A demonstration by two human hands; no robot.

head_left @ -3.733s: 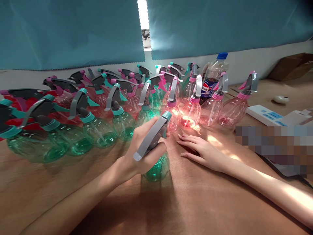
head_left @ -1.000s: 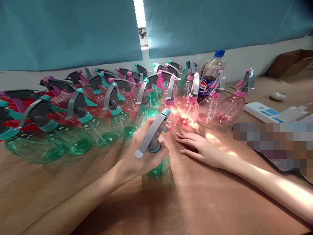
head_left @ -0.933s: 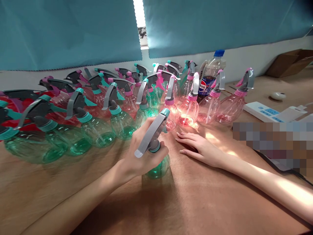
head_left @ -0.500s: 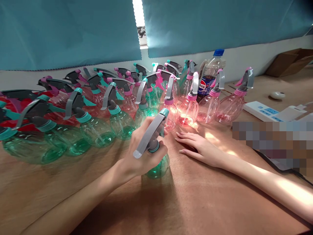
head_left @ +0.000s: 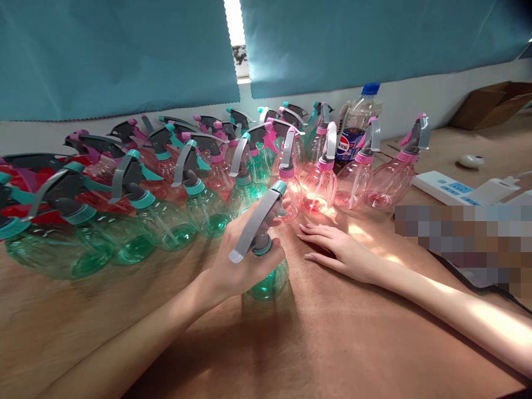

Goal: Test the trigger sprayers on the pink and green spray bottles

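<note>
My left hand [head_left: 245, 255] is wrapped round the neck of a green spray bottle [head_left: 270, 282], under its grey and teal trigger head. The bottle stands on the wooden table [head_left: 332, 349], and part of its body is hidden by the hand. My right hand [head_left: 338, 252] lies flat on the table to the right, fingers stretched out and holding nothing. Just beyond its fingertips stands a pink spray bottle [head_left: 319, 191] lit by bright sunlight. A green spray bottle [head_left: 208, 213] stands beyond my left hand, in the front row.
Several more green and pink spray bottles crowd the back and left. Behind the pink ones is a cola bottle [head_left: 351, 133] with a blue cap. At right are a white power strip [head_left: 440, 187], a white mouse-like object [head_left: 469, 161] and a cardboard box [head_left: 486, 105]; a pixelated patch hides something.
My left hand and the green spray bottle in it have shifted very slightly, the trigger head rising a little. My right hand stays in the same place.
</note>
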